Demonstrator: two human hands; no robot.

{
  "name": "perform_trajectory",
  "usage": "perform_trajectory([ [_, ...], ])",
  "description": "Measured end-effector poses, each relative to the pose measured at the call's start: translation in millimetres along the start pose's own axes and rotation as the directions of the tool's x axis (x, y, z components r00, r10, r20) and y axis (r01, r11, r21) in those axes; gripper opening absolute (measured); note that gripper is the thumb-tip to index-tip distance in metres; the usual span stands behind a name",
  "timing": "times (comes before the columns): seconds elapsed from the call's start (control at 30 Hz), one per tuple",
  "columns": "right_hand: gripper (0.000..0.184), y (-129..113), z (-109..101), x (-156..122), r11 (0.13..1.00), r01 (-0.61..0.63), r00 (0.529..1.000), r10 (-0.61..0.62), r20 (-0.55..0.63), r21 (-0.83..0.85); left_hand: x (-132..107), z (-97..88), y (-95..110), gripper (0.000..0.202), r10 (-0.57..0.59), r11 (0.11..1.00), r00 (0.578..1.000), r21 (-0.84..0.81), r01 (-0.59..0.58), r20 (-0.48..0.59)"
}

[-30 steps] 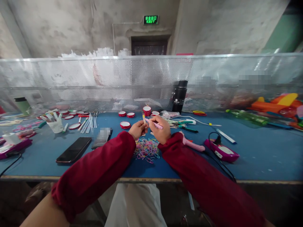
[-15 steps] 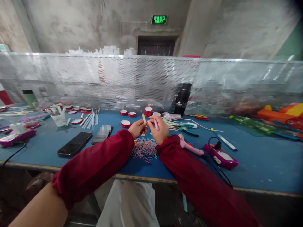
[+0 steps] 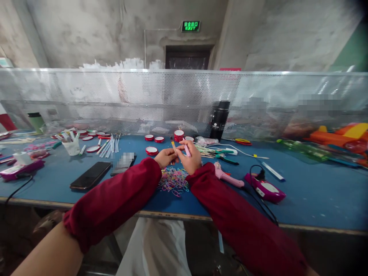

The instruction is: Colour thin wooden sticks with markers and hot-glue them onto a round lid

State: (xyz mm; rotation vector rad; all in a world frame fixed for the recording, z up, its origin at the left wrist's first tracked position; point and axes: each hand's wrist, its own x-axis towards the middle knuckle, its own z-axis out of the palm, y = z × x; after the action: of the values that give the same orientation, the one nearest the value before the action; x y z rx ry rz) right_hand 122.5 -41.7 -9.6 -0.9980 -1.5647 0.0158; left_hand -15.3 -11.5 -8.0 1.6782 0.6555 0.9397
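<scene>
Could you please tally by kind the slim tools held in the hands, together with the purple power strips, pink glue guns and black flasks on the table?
Brush, in the left hand: 1
Pink pen, in the right hand: 1
Power strips: 2
Glue gun: 1
Black flask: 1
Total: 6

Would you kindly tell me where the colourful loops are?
In the head view, the colourful loops lie slightly left of centre on the blue table, just below the left hand and right hand.
</scene>
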Motion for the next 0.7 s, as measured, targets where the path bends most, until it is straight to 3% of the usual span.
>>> perform_trajectory([
  [0.47, 0.027, 0.1, 4.8, -0.5, 0.996, -0.01, 1.0, 0.011, -0.013, 0.094, 3.4, -5.9, -6.6, 0.028, 0.093, 0.974, 0.996, 0.205, -0.093, 0.008],
  [0.7, 0.021, -6.8, -3.1, 2.3, 0.995, 0.004, 0.999, 0.0, -0.045, 0.096, 0.6, -0.3, 1.1, 0.027, 0.012, 0.996, 0.999, 0.083, -0.009, -0.036],
])
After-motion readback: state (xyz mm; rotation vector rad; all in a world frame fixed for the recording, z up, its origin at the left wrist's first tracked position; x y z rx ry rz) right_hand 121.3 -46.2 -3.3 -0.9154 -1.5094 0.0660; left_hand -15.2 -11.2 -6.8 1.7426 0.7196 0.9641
